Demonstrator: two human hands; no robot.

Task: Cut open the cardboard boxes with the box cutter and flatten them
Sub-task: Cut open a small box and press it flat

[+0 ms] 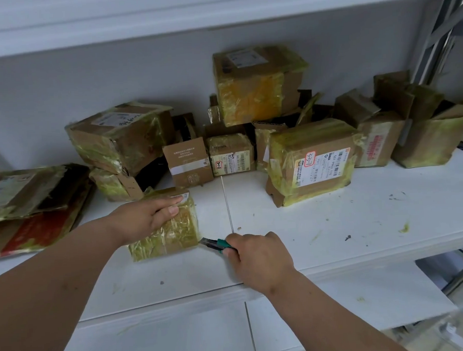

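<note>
A small cardboard box (171, 234) wrapped in yellow-green tape lies near the front of the white shelf (335, 231). My left hand (144, 216) presses flat on its top, fingers spread toward a white label. My right hand (256, 257) grips a box cutter (215, 243) with a teal handle; its tip touches the box's lower right corner. Several more taped boxes stand behind, among them a labelled one (311, 161) and one stacked high (257, 84).
Flattened cardboard (25, 207) is piled at the left end of the shelf. Opened boxes (399, 129) crowd the back right. Scraps of tape and dark specks dot the shelf surface on the right. A lower shelf (339, 304) sits beneath.
</note>
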